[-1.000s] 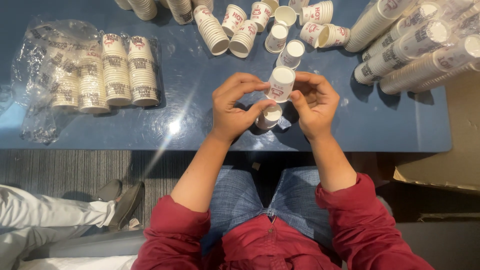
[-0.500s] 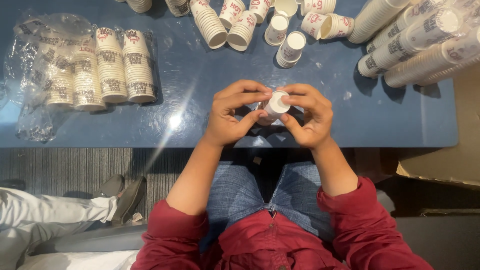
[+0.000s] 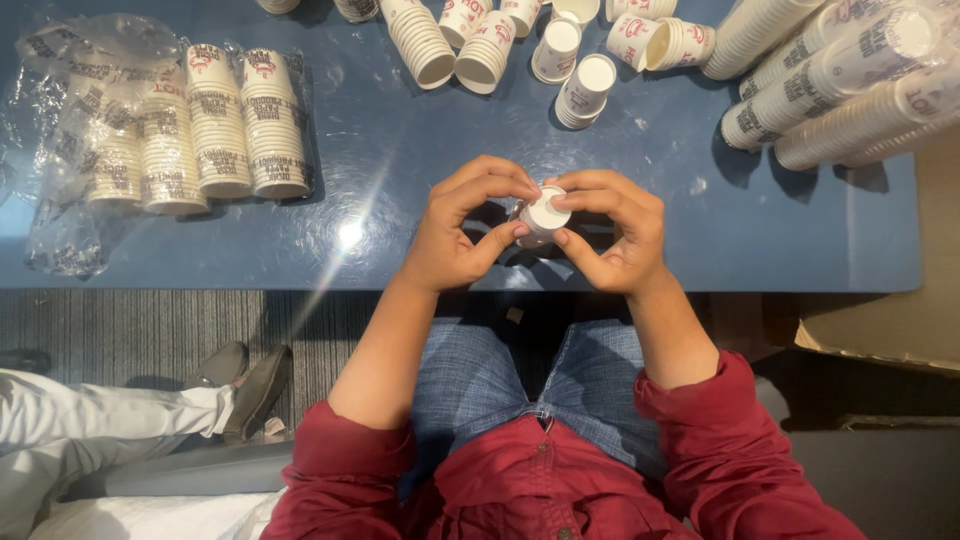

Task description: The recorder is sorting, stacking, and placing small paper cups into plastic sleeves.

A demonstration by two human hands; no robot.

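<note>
A small white paper cup (image 3: pixel 543 215) is held between both hands over the near edge of a blue table (image 3: pixel 400 160). The left hand (image 3: pixel 455 228) is curled around it from one side, the right hand (image 3: pixel 615 232) from the other, fingertips touching the cup. Wrapped cup stacks (image 3: pixel 195 125) are seen lying in clear plastic at far left. Loose short stacks (image 3: pixel 480 45) are scattered along the far edge, and long sleeves of cups (image 3: pixel 830 75) are laid at upper right. A cardboard box (image 3: pixel 890 320) is seen just beside the table. Another person's leg and shoe (image 3: pixel 150 410) are seen at lower left.
</note>
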